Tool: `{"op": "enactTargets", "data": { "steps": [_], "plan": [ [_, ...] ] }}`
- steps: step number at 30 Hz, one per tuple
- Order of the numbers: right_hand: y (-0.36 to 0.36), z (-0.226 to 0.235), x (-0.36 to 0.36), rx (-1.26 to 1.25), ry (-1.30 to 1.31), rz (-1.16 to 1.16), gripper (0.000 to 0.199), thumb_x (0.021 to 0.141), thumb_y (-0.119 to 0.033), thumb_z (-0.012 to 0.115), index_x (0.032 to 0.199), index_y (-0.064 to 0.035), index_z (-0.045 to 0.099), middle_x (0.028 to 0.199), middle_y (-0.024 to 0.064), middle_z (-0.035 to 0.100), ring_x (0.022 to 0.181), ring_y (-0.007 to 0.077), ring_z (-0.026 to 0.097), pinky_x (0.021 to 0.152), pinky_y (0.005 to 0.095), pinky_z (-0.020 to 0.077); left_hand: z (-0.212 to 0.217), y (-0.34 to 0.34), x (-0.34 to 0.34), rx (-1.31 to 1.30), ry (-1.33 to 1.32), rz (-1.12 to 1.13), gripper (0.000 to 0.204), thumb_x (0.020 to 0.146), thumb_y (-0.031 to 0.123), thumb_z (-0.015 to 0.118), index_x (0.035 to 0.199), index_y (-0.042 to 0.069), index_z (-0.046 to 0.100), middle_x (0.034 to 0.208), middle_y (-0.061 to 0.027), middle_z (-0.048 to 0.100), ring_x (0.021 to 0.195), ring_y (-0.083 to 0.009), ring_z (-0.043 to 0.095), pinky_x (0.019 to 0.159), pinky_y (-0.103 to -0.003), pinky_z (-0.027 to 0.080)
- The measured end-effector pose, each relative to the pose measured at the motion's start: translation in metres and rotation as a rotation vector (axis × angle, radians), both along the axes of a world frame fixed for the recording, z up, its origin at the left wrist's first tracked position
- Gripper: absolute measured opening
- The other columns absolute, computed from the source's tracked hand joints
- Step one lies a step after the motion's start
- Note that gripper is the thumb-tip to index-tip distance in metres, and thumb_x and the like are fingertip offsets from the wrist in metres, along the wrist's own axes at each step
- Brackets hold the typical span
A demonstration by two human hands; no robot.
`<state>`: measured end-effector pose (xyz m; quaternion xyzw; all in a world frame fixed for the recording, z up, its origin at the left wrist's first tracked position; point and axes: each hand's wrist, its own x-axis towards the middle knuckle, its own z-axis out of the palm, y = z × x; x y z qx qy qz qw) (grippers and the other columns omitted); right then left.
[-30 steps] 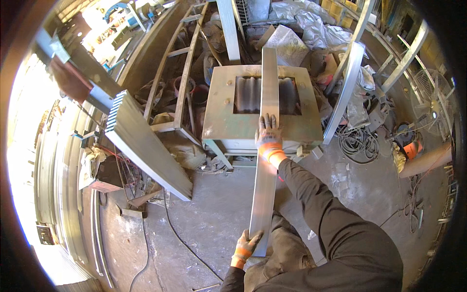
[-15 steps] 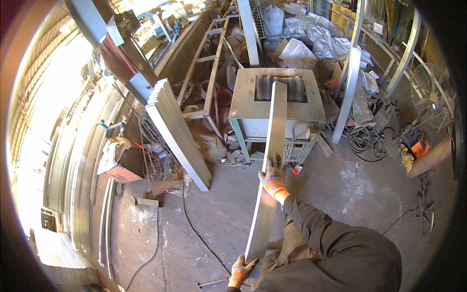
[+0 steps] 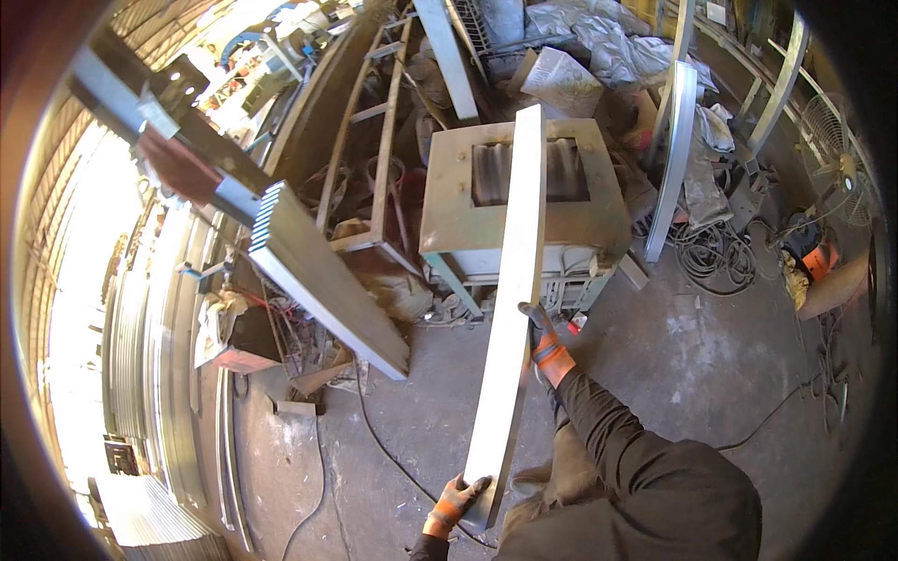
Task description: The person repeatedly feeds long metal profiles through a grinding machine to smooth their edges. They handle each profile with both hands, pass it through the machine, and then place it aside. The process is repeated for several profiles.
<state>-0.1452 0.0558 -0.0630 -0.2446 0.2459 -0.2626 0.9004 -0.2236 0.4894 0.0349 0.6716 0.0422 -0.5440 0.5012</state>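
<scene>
A long, silvery metal profile (image 3: 510,309) slants up and away from me, its broad face shining white. Its far end overlaps the opening of a worn metal machine (image 3: 449,206); whether the two touch I cannot tell. Near the lower end, my left hand (image 3: 456,502) grips the left edge with the thumb over the face. My right hand (image 3: 545,341) is closed on the right edge about midway, its fingers partly hidden. Both hands wear orange and dark gloves. Left of the machine leans a nested stack of similar profiles (image 3: 327,280).
A single profile (image 3: 672,159) stands upright right of the machine. Coiled cable (image 3: 716,266) and a fan (image 3: 835,154) are farther right. A cable (image 3: 374,439) crosses the floor near my left side. Long metal lengths (image 3: 140,365) lie at far left, near a box (image 3: 238,341).
The profile has turned, and its face now catches the light. My right hand has gone from lying on its face to gripping its right edge. The view has shifted slightly.
</scene>
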Motion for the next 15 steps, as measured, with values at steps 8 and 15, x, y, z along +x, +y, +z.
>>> {"op": "enactTargets", "data": {
  "steps": [8,15],
  "plan": [
    [-0.270,0.026,0.211,-1.993,1.085,-0.006,0.067,0.113,-0.045,0.059,0.159,0.0028,0.061,0.172,0.0282,0.054,0.163,0.0457,0.045,0.137,0.0556,0.0307,-0.046,-0.279,0.117,0.129,-0.878,-0.411,0.053,0.101,0.047,0.085,0.137,0.009,0.076,0.112,-0.0247,0.080,0.102,-0.0431,0.081,0.085,-0.050,0.065],
    [-0.475,0.012,0.359,-2.079,1.380,-0.059,0.078,0.113,-0.057,0.052,0.165,0.0004,0.057,0.177,0.0248,0.050,0.165,0.0431,0.045,0.139,0.0566,0.0261,-0.100,-0.492,0.238,0.057,-1.172,-0.566,0.036,0.112,0.042,0.068,0.148,0.043,0.071,0.119,-0.0221,0.069,0.103,-0.0487,0.075,0.086,-0.057,0.062]
  ]
}}
